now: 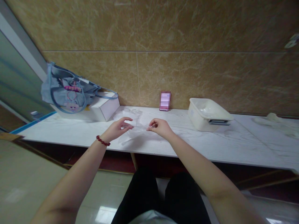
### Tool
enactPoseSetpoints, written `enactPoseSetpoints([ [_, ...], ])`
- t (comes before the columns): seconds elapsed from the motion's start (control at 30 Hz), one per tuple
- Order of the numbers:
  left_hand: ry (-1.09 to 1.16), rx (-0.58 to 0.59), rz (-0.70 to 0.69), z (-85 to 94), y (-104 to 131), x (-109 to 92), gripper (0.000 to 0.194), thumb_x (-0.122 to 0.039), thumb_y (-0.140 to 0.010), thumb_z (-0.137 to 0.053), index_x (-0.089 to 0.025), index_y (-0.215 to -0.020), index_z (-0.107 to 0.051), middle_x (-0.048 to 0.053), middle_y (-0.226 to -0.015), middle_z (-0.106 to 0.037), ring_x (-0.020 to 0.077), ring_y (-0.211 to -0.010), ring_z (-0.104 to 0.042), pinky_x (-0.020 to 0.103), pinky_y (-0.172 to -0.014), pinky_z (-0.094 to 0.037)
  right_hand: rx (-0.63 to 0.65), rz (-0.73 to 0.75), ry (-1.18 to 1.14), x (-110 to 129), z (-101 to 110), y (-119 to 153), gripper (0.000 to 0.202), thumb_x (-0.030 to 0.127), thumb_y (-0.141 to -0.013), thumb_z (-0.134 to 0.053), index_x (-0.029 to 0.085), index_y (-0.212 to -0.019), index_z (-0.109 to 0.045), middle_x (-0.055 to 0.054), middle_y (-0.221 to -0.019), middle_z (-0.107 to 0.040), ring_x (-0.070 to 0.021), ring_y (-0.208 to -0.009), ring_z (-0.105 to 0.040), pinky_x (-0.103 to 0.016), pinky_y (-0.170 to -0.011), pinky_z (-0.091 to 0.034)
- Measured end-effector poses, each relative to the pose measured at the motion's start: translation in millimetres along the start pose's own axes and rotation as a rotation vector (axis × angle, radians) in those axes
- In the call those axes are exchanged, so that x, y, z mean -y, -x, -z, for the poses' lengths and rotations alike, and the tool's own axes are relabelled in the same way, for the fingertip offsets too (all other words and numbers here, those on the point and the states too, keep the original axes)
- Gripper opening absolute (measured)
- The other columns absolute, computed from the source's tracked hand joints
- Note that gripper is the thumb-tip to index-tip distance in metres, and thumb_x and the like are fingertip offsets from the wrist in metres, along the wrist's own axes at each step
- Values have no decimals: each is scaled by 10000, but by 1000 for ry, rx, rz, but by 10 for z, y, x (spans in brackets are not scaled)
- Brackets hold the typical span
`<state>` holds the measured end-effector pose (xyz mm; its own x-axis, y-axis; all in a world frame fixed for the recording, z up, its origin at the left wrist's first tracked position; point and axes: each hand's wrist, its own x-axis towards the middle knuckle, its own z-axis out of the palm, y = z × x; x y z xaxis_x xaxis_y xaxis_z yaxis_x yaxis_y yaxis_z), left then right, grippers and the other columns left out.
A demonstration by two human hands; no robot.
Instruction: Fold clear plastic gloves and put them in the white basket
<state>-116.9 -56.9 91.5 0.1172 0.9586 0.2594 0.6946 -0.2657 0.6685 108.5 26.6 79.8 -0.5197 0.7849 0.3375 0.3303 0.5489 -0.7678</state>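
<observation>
Near edge: black-clad legs (143, 193) are seen below the hands, w/ the white tabletop (179, 127) beyond. Both hands are raised over it, L. and R. at approx. equal reach, palms turned partly inward. By the R. hand (160, 128), thumb and index finger are pinched together, and the R. end of a piece of clear film (140, 126) is gripped betw. them. The L. hand (118, 128), w/ a red bead bracelet (102, 141) at its wrist, is held w/ index finger and thumb parted; whether film is gripped there cannot be told.

The film is located betw. the hands; its stretched part is aligned L.–R., approx. parallel to the tabletop's front edge, one end directed at each hand. A slack part is hung below, slanted toward the near L.; its outline is blurred, so no front or back can be told.

Just beyond the L. hand, more clear plastic (128, 112) is seen; whether it is joined to the film cannot be told. Farther L., a white box (99, 113) is topped by a blue bag (58, 93). R. of the R. hand, a cream bin (195, 117) is placed. Farthest, beyond the R. hand, a phone (165, 101) is stood near-upright by the tiled wall (187, 71).
</observation>
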Motion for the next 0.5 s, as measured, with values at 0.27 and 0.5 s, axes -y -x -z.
enactPoseSetpoints([
  [0.27, -66, 67, -32, 29, -7, 18, 384, -371, -777, -444, -185, -1110, -399, 70, -882, -665, 181, -874, -605, 317, -763, -433, -37, 42, 49, 37, 65, 3, 269, 361, -528, -706, 173, -679, -584, 28, -587, -566, -90, -547, -499, -206, -532, -374],
  [0.5, 5, 69, 22, 38, -13, 112, 358, -399, -775, -436, -184, -1059, -402, 84, -876, -665, 189, -845, -611, 327, -708, -452, -36, 61, 57, 20, 127, 25, 228, 379, -591, -662, 175, -656, -583, 27, -573, -565, -90, -551, -499, -205, -535, -374],
])
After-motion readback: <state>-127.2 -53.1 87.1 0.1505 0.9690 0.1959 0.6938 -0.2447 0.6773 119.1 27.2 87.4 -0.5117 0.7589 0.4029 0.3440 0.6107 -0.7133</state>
